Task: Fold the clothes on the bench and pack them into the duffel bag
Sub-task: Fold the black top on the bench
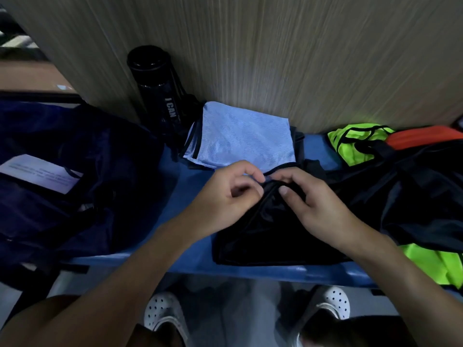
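Wood-grain wall panelling [275, 46] closes off the back of the blue tabletop [250, 271], so everything you work with sits in one shallow strip in front of you. At the centre, your fingers [250, 175] are curled and narrow: your left hand [225, 196] and right hand [318, 211] almost meet and each pinches the far edge of the black garment [270, 236], apparently to line up a trimmed hem or neckline before you make a fold. That garment lies spread on the tabletop's near half, which gives you a flat base to crease against. Just behind your hands the light blue mesh bib [240, 136] rests as a neat rectangle against the wall, seemingly folded and parked out of the way. Beside it a black bottle [155, 83] leans on the panelling. To your right, a neon green bib [355, 146], something orange [421, 139] and a loose black heap [413, 196] wait unfolded, close enough to draw from. To your left the navy duffel bag [75, 159] slumps on the tabletop with a white card [40, 174] showing on it; nothing folded can be seen inside it. By this judgement, packing has not begun.
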A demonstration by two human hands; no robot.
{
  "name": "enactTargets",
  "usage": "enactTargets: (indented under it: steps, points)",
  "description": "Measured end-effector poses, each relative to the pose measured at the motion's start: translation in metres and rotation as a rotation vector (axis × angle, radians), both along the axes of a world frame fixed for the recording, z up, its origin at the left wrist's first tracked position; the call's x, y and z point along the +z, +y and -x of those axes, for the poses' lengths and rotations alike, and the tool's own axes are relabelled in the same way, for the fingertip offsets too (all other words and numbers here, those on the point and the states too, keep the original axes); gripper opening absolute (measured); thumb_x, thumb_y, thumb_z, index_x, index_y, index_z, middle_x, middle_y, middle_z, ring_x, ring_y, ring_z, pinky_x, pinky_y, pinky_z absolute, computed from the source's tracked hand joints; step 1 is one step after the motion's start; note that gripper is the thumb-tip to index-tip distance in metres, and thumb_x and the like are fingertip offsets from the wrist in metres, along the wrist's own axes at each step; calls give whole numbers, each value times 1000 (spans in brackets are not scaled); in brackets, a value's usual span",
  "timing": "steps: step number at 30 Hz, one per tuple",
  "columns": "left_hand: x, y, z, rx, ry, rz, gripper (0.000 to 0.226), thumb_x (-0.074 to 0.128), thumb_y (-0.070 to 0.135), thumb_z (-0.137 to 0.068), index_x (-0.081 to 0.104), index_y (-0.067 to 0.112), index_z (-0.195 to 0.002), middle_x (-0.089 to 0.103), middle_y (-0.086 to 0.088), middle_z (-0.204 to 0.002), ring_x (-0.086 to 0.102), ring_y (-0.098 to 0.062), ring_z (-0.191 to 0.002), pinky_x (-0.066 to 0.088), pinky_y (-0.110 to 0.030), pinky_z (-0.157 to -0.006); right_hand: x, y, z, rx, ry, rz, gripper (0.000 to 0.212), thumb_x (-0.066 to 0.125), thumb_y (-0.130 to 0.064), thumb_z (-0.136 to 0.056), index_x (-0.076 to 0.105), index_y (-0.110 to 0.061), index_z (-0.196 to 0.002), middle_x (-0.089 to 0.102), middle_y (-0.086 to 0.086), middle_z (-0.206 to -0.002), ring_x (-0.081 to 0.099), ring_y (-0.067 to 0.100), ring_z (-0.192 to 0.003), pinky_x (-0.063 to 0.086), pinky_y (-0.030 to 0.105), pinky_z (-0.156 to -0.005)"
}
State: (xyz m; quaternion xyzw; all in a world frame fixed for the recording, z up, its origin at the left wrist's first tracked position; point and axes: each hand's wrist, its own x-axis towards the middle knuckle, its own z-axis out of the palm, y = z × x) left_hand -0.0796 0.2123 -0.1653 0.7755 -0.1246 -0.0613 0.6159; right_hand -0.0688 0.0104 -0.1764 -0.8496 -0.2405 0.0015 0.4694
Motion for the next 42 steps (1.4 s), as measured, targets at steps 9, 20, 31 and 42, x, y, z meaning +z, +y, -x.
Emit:
enactTargets:
  steps: [9,20,31,42]
  points:
    - [-31,18,-8,182,18,-672,49,74,34,-88,61,11,-129,61,0,-113,52,-9,-94,37,-16,-82,1,-6,15,36,-2,108,7,52,-19,-97,58,-23,-98,62,-8,-82,60,9,-77,48,27,-72]
    - [-44,12,-11,199,-117,-693,8,72,23,-89,70,16,-92,68,-4,-94,64,-24,-91,50,-40,-83,2,-8,19,-18,-47,76,14,60,-15,-93,68,-24,-102,68,-18,-94,68,9,-86,49,19,-79]
    - [-25,17,-17,246,137,-142,10,63,2,-94,63,13,-94,66,0,-80,57,8,-57,43,-11,-62,1,-13,21,-86,-15,65,17,62,-15,-94,69,-26,-105,68,-21,-100,68,26,-78,51,36,-77]
    - [-26,21,-13,193,-32,-142,23,67,10,-88,68,32,-97,66,0,-103,67,-2,-88,48,-18,-84,2,-5,10,-83,-200,46,19,53,-12,-94,67,-9,-107,65,-9,-102,60,-2,-101,39,9,-91]
